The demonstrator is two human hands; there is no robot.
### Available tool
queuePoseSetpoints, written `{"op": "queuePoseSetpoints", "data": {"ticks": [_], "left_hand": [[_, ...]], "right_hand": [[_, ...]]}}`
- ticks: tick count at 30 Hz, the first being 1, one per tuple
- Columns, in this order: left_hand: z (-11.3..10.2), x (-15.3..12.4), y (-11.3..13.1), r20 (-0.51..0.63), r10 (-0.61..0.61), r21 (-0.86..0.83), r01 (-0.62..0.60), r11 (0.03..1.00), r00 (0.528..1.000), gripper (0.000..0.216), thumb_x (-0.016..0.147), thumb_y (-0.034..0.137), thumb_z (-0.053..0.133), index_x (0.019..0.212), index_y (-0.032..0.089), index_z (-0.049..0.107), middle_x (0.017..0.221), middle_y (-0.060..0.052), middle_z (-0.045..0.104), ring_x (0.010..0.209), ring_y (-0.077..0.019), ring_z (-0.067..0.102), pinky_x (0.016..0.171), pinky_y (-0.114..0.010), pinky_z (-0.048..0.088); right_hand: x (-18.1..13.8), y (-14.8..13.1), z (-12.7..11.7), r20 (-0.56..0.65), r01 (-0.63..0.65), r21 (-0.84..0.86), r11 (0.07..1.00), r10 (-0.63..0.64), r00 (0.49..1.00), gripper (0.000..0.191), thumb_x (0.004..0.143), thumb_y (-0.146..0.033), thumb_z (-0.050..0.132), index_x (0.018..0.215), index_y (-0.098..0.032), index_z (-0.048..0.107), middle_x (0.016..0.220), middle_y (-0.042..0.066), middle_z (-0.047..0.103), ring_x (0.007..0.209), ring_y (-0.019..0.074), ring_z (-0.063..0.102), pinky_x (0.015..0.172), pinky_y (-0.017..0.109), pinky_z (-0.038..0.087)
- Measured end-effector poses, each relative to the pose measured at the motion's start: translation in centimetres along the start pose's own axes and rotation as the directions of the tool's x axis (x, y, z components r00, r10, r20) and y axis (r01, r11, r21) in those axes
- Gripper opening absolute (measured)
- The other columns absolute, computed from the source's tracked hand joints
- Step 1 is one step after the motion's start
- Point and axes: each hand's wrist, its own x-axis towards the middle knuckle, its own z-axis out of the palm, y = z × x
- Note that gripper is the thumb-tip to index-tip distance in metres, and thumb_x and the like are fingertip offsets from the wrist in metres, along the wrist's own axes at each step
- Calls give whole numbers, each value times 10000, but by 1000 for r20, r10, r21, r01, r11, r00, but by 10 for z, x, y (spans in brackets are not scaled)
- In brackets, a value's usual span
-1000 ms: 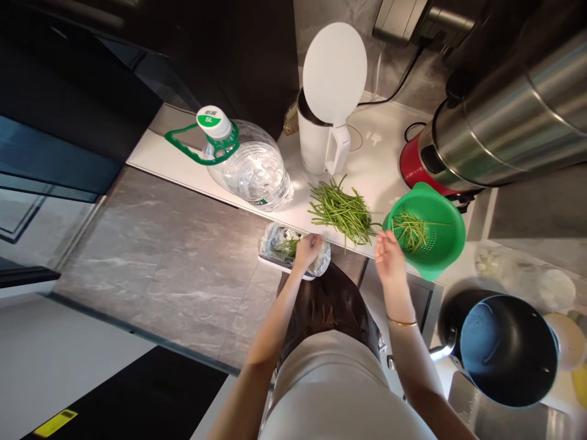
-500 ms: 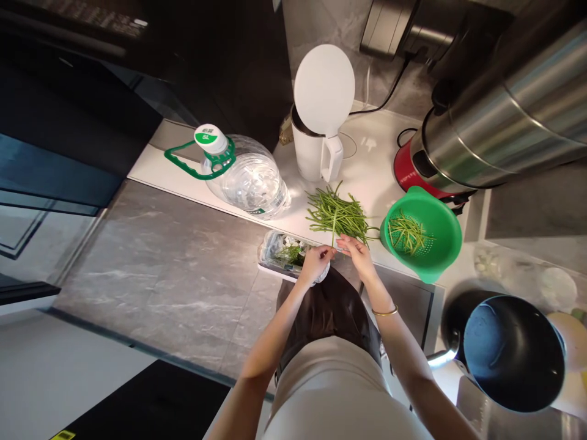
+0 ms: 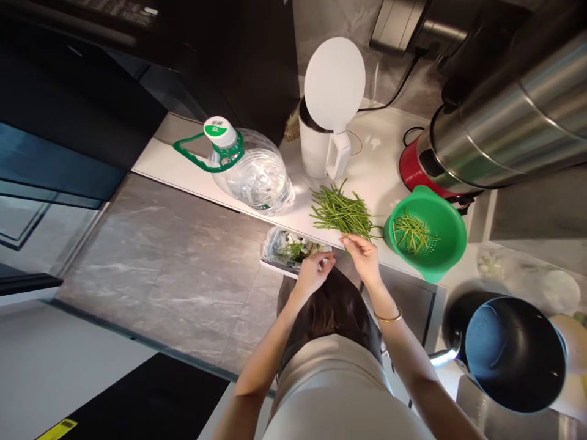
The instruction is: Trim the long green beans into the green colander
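Observation:
A pile of thin green stalks (image 3: 342,212) lies on the white counter (image 3: 380,171). My right hand (image 3: 364,256) is at the pile's near edge, fingers pinched on a green stalk. My left hand (image 3: 314,271) is curled just beside it, over the near end of a clear plastic-lined tray (image 3: 287,250) holding green trimmings. A green colander (image 3: 428,235) with a few stalks inside stands to the right of the pile.
A white kettle (image 3: 323,146) with its lid up stands behind the pile. A large water bottle (image 3: 250,174) with a green handle lies to the left. A red and steel appliance (image 3: 452,153) is behind the colander. A dark pot (image 3: 513,354) sits at lower right.
My right hand came back from the colander to the pile's near edge and pinched a stalk. My left hand shifted from the tray toward the right hand.

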Motion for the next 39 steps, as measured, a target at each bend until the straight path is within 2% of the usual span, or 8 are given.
{"op": "queuePoseSetpoints", "data": {"ticks": [3,7,11,18,23,27,30,39], "left_hand": [[-14,3,15,-116,-32,-160,13,987,993,247,831,340,557,903,164,714,822,-55,715,654,-133,601,642,-242,464],[-24,3,28,-18,-127,-361,112,926,992,256,782,388,612,774,156,720,748,-46,720,664,-150,632,627,-238,480],[-26,0,27,42,-175,-390,177,904,984,261,745,393,642,754,145,724,719,-41,716,643,-151,621,586,-233,464],[-30,-3,19,113,-188,-413,218,884,976,222,672,342,697,718,126,723,670,-39,693,595,-132,589,566,-227,442],[-31,-4,17,184,-228,-511,291,809,956,231,680,346,682,707,118,702,579,-22,622,461,-77,457,461,-211,370],[-27,-4,-2,171,-239,-552,294,780,956,237,695,357,666,700,121,686,600,-21,622,462,-66,442,469,-207,373],[-25,-1,-36,39,-316,-375,307,875,948,258,729,382,620,748,136,692,671,-33,671,476,-82,490,488,-216,402],[-27,10,-117,-310,-349,96,394,914,884,81,689,168,576,695,182,656,720,-61,701,747,-199,639,742,-295,456]], "right_hand": [[-9,-5,-5,140,254,-275,927,-223,965,187,823,-299,614,979,-255,707,975,41,715,924,196,641,868,374,499],[-18,-9,-10,327,493,-460,739,-376,867,271,867,-224,556,1099,-305,671,983,24,715,937,204,600,878,386,481],[-23,-9,-11,405,551,-515,657,-380,832,316,883,-208,522,1147,-333,643,1029,18,707,928,212,585,859,381,489],[-29,-8,-15,503,539,-437,720,-301,810,323,901,-207,475,1158,-316,637,1001,34,703,882,193,615,836,361,509],[-35,-8,-8,367,354,-276,894,-243,898,223,848,-266,580,1023,-328,703,937,13,711,829,185,634,795,352,519],[-33,-9,-1,52,69,-43,997,-67,996,135,784,-320,656,888,-265,721,887,26,712,695,157,623,677,324,526],[-23,-13,-7,-143,-17,201,979,47,989,168,784,-364,641,896,-243,678,904,28,693,614,112,574,591,272,499],[-11,-23,-31,-148,-72,388,919,139,979,248,809,-386,602,1037,-303,556,815,-24,640,619,76,566,595,208,494]]}}
